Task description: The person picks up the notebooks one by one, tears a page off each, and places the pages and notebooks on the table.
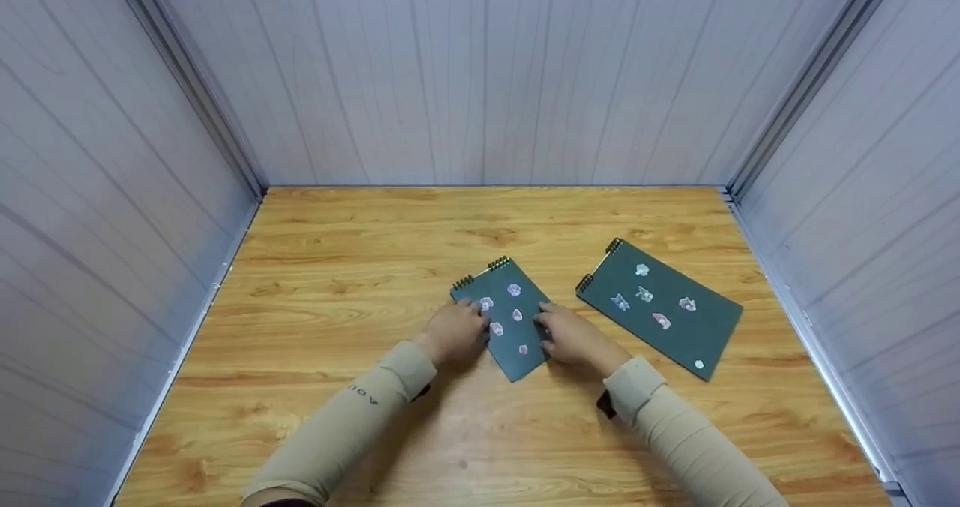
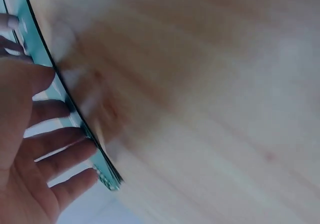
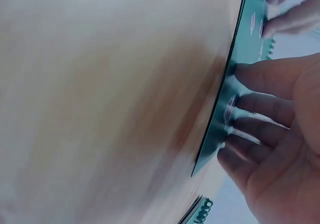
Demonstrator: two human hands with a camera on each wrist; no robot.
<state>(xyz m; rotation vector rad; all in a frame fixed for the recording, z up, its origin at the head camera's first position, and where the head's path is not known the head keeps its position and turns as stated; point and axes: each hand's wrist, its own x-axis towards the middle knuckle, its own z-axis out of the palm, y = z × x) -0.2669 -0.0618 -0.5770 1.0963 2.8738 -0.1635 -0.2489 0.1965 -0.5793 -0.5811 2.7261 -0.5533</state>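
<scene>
A dark green spiral notebook (image 1: 525,334) with several small stickers lies on the table, its black ring binding turned to the far left. On its left edge rests my left hand (image 1: 456,331); the left wrist view shows the fingers (image 2: 60,161) spread and fairly straight, tips along the edge. From the opposite side my right hand (image 1: 574,334) touches the right edge. Its fingers (image 3: 262,129) reach over the cover with the thumb near the border in the right wrist view. A second dark green notebook (image 1: 697,334), also with stickers, lies to the right of my right hand.
The wood-grain table (image 1: 337,267) is bounded by a pale back wall (image 1: 480,79) and pale panels on the left and right. Beige sleeves (image 1: 352,409) cover both forearms. The second notebook's ring binding (image 1: 585,283) faces the first notebook.
</scene>
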